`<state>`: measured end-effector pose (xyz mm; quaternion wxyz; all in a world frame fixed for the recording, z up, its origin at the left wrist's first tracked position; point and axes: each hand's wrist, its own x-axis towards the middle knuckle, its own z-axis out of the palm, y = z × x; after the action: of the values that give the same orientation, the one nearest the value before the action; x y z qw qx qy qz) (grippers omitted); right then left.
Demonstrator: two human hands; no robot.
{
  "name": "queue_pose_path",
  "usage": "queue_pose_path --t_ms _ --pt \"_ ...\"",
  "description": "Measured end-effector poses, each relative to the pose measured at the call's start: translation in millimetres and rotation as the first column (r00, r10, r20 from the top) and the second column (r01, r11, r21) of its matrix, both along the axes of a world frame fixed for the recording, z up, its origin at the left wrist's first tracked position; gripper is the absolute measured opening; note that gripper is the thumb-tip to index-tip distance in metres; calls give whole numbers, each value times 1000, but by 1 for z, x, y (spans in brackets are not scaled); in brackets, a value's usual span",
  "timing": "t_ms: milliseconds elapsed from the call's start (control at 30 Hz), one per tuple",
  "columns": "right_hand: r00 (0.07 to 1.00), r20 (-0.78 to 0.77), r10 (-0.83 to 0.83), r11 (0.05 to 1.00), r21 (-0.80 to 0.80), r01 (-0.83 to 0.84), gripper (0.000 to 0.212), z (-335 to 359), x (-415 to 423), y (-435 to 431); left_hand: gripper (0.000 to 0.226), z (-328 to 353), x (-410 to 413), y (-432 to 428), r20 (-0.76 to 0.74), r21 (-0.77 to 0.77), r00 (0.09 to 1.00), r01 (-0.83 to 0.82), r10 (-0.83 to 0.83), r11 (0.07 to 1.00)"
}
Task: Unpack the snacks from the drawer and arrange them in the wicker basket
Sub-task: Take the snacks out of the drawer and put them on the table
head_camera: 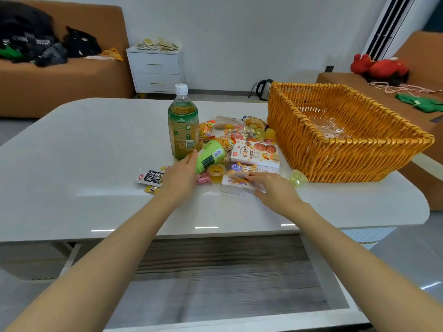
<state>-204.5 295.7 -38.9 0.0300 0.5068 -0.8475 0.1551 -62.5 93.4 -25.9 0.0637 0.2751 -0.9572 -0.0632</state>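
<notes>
A pile of snacks lies on the white table [96, 144] left of the wicker basket [335, 149]. My left hand [179, 174] touches the side of a lying green cup-shaped pack [211, 155], fingers apart. My right hand [271, 188] rests flat on a white biscuit box [237, 180]. Behind it lies a second box with cookie pictures [256, 153]. A green tea bottle [183, 125] stands upright at the pile's left. Small jelly cups and wrapped sweets [242, 130] lie behind. The basket holds only a clear wrapper [332, 129]. The open drawer [215, 279] below the table edge shows a bare wooden bottom.
A black sachet [152, 178] and a yellow sweet [152, 189] lie left of my left hand. A green jelly cup [298, 178] sits by the basket's front corner. Orange sofas stand left and right, a white nightstand [155, 70] and a kettle [263, 88] behind the table.
</notes>
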Motion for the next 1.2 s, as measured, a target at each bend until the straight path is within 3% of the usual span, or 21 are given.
queue_pose_path --t_ms 100,233,467,600,667,733,833,933,1100,1200 --pt "998 63 -7 1000 -4 7 50 -5 -7 -10 67 0 -14 -4 -12 61 1000 -15 16 998" --pt "999 36 -15 996 83 12 63 -8 -11 -11 70 3 -19 1 -119 131 993 -11 26 991" --pt "993 120 8 995 -97 4 46 22 26 35 70 14 26 25 -240 108 962 162 -133 981" --pt "967 233 101 995 0 -104 52 36 63 71 69 26 70 48 -241 133 939 283 -246 950" --pt "947 288 139 978 110 -177 65 34 83 86 79 24 97 63 -182 202 935 338 -304 919" --pt "946 277 168 939 247 -239 84 22 101 99 101 16 124 76 -26 257 925 371 -378 892" --pt "963 194 188 876 410 -253 106 -2 114 110 130 -4 154 90 249 196 859 407 -447 892" --pt "980 60 188 859 475 -193 121 -19 112 110 142 -19 168 94 404 111 829 375 -387 920" --pt "986 -34 161 867 482 -125 124 -24 111 106 137 -26 165 89 449 -30 852 318 -271 948" --pt "981 -122 153 918 385 -95 114 -22 107 103 129 -22 157 88 403 -78 878 312 -257 947"
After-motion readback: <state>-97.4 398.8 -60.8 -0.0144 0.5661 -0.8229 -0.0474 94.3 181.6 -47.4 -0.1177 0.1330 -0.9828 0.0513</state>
